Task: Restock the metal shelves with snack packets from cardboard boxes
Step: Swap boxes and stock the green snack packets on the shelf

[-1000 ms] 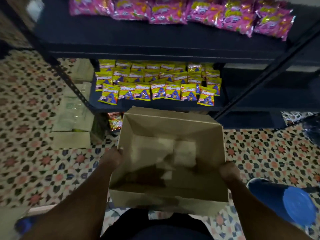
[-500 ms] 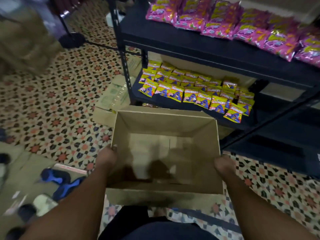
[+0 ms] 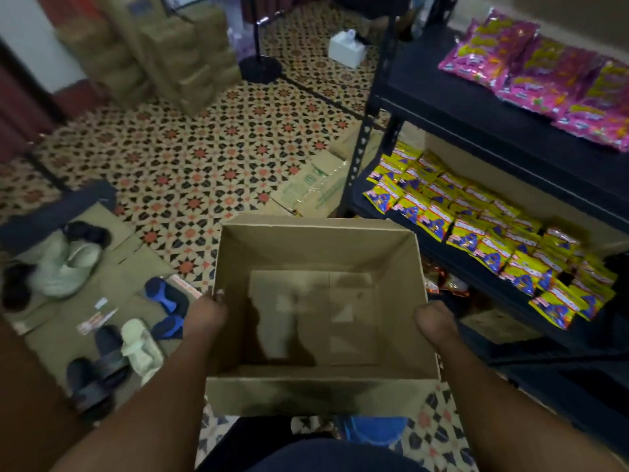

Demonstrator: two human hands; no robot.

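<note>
An open cardboard box (image 3: 316,247) with nothing inside it hangs in front of me, carried between both hands. My left hand (image 3: 204,313) grips its left wall and my right hand (image 3: 435,321) grips its right wall. To the right stands the black metal shelf unit (image 3: 452,107). Pink snack packets (image 3: 544,69) lie on its upper shelf. Rows of yellow snack packets (image 3: 476,226) cover the shelf below. A few orange packets (image 3: 446,284) show on the lowest level.
Flattened cardboard (image 3: 320,182) lies by the shelf post. Stacked cardboard boxes (image 3: 153,59) stand at the back left. Several shoes and sandals (image 3: 112,321) sit on cardboard at the left. A black round stand base (image 3: 260,68), a small white box (image 3: 347,51) and patterned floor (image 3: 190,155) fill the middle.
My view has swung left with the box still held in both hands. The shelves slid to the right edge, and the shoes and stacked boxes came into sight.
</note>
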